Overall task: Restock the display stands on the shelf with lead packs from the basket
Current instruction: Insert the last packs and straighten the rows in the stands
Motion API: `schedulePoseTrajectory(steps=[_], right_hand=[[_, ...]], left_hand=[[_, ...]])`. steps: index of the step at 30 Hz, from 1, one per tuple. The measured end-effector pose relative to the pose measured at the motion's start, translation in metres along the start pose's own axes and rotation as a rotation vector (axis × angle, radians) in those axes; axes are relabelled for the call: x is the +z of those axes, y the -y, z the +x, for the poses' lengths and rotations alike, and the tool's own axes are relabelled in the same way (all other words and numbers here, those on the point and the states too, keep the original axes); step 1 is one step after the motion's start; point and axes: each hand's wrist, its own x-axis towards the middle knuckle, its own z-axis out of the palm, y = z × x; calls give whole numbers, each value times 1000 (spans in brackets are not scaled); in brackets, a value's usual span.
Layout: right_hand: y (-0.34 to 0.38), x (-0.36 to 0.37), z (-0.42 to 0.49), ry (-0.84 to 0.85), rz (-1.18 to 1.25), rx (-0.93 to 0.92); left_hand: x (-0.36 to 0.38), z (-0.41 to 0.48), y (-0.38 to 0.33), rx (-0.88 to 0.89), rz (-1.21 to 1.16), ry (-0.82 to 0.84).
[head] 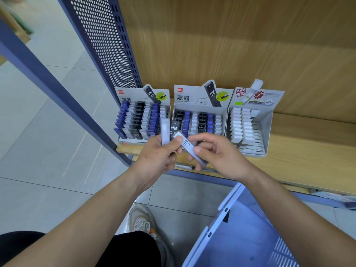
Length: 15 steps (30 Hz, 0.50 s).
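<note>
Three cardboard display stands sit on the wooden shelf (pixel 300 162): a left stand (pixel 142 116) and a middle stand (pixel 200 116) with blue, black and white lead packs, and a right stand (pixel 250 120) of white packs whose right side is bare. My left hand (pixel 158 157) grips several packs upright, among them a pale one (pixel 165 132) and a black one marked HB 0.7 (pixel 175 128). My right hand (pixel 217 153) pinches a white HB 0.7 pack (pixel 189 148), which my left thumb also touches. Both hands hover in front of the middle stand.
A blue plastic basket (pixel 229 224) stands on the tiled floor at the lower right, its contents hidden. A blue perforated shelf upright (pixel 107 45) rises at the left. My shoe (pixel 142 220) is on the floor below my hands. A wooden back panel stands behind the stands.
</note>
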Motion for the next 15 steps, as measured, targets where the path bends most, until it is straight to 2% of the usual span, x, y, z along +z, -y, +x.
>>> schedulePoseTrajectory(steps=[4,8,11,15], right_hand=[[5,5,-1,100,6,48],[8,7,5,121,-11,76],[10,7,18,-7,-30,86],[15,3,56,-214,-164,7]], left_hand=[[-1,-2,3,-32,-6,-9],[-11,-2,7,-111,-28,-160],[-29,-2,12,-111,38,-232],[-49,-3,19,-137,55,-288]])
